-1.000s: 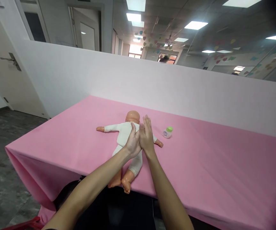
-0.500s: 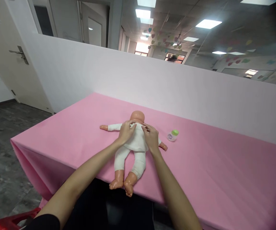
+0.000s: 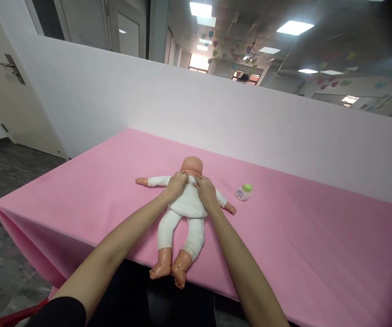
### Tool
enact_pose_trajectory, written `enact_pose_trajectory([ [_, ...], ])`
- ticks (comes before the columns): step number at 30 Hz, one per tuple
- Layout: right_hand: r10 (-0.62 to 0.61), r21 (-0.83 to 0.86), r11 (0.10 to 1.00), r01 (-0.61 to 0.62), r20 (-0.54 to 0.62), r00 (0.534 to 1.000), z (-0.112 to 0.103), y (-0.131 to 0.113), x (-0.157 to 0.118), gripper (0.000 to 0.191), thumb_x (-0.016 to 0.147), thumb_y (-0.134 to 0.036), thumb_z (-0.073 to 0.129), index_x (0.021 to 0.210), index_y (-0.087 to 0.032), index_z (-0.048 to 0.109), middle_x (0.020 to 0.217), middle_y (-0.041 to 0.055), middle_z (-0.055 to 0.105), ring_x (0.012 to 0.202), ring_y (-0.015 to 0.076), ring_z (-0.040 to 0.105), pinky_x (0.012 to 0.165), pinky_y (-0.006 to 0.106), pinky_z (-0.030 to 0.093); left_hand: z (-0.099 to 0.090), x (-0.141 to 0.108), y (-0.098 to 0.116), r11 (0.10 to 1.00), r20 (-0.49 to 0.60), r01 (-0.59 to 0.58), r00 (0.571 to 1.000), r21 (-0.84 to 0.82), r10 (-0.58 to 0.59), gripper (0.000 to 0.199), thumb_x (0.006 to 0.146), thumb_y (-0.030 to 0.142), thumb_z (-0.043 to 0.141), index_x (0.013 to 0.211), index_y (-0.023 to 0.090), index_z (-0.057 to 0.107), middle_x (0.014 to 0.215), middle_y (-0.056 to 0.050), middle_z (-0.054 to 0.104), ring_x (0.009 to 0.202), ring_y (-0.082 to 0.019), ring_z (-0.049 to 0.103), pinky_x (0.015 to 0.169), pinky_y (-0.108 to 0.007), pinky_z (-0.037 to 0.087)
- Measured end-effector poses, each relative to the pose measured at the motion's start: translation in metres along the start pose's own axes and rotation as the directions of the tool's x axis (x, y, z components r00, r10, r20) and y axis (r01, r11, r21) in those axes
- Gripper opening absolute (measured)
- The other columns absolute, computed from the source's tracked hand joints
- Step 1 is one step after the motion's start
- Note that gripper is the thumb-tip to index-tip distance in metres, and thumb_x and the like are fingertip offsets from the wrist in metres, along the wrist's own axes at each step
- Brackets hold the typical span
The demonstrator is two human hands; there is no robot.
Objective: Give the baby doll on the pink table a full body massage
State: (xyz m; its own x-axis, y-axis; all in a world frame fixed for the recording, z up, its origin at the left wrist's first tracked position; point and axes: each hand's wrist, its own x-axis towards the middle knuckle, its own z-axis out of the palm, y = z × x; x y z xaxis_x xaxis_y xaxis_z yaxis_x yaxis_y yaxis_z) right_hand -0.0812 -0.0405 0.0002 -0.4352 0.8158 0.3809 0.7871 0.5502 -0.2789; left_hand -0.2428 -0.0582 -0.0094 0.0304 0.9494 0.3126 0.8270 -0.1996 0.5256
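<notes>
A doll (image 3: 189,203) in white clothes lies spread on the pink tablecloth (image 3: 291,236), its bald head toward the far side and its feet at the near edge. The left hand (image 3: 177,184) and right hand (image 3: 206,190) rest on its upper body just below the neck, fingers curled — whether they pinch the cloth, I cannot tell. Right of the doll stands a green-capped bottle (image 3: 243,192); beyond the table runs a white partition (image 3: 189,104).

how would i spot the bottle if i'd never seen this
Find the pink tablecloth, then the doll in white lying on it. In the picture, the bottle sits just right of the doll, set apart by its bright green cap.
</notes>
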Motion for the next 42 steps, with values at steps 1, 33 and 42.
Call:
enact_pose_trajectory([
  [1, 0.020, -0.034, 0.999, -0.020, 0.009, 1.000, 0.003, 0.000, 0.000, 0.025, 0.099, -0.016, 0.052, 0.108, -0.019, 0.075, 0.114, 0.0131, 0.074, 0.105, 0.0284, 0.064, 0.091, 0.035, 0.047, 0.001, 0.000, 0.000, 1.000, 0.010, 0.025, 1.000, 0.018, -0.025, 0.020, 0.101, 0.017, 0.051, 0.093, 0.015, 0.069, 0.105, -0.014, 0.070, 0.093, -0.025, 0.064, 0.086, -0.035, 0.047],
  [33, 0.031, -0.024, 0.999, -0.028, 0.099, 0.995, -0.001, -0.007, -0.021, 0.026, 0.102, -0.020, 0.047, 0.102, -0.023, 0.073, 0.112, 0.0135, 0.074, 0.103, 0.0309, 0.063, 0.089, 0.035, 0.045, -0.009, -0.022, 0.001, 0.976, 0.083, -0.132, 0.989, 0.173, 0.119, 0.020, 0.100, 0.025, 0.058, 0.089, 0.015, 0.071, 0.105, -0.012, 0.069, 0.096, -0.024, 0.063, 0.078, -0.033, 0.047],
  [42, 0.139, -0.247, 0.964, -0.094, 0.169, 0.976, 0.014, -0.009, -0.011, 0.032, 0.100, -0.012, 0.044, 0.089, -0.013, 0.075, 0.092, 0.0149, 0.074, 0.079, 0.0228, 0.059, 0.070, 0.034, 0.031, 0.002, -0.008, 0.003, 0.972, 0.137, -0.057, 0.990, 0.226, 0.026, 0.024, 0.094, 0.016, 0.057, 0.077, 0.017, 0.073, 0.085, -0.009, 0.071, 0.081, -0.023, 0.066, 0.072, -0.034, 0.042],
])
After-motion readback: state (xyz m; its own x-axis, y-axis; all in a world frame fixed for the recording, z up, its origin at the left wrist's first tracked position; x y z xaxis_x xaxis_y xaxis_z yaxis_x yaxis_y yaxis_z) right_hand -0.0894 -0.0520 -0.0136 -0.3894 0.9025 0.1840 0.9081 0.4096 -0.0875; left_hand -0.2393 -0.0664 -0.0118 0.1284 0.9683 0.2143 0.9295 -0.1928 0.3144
